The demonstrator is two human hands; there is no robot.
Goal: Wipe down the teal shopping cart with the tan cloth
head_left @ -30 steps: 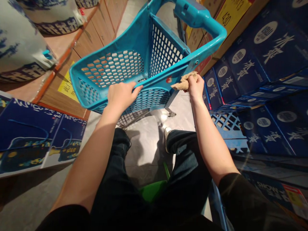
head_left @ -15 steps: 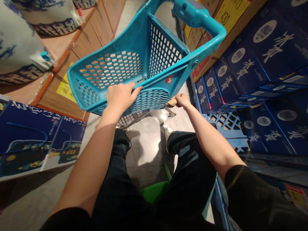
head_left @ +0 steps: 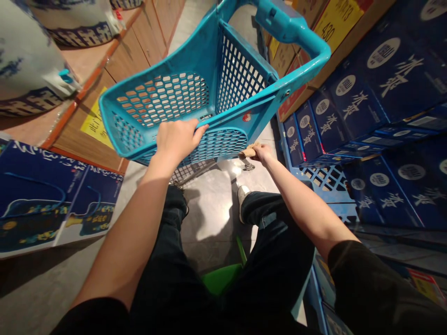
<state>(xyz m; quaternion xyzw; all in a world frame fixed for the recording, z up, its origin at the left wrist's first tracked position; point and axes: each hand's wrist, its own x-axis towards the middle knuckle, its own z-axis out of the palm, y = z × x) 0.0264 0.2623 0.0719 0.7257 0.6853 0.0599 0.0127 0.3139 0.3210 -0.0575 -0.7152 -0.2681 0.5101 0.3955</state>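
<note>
A blue plastic shopping cart basket (head_left: 174,100) is tilted toward me, its handle (head_left: 296,35) at the upper right. My left hand (head_left: 178,137) grips the near rim of the basket, fingers curled over the edge. My right hand (head_left: 262,152) is closed on a crumpled tan cloth (head_left: 247,152), held low against the underside corner of the basket near the cart's wheel (head_left: 247,165). My legs in dark trousers sit below.
Stacks of dark blue boxes (head_left: 370,107) fill the right side on a blue pallet (head_left: 324,179). More blue boxes (head_left: 52,195) lie at the left. Large ceramic jars (head_left: 24,60) stand on a wooden shelf at upper left. A green stool (head_left: 220,277) shows between my legs.
My right hand with the cloth dropped from the basket's upper right side down to its lower corner and shifted slightly left. The left hand kept its grip on the rim.
</note>
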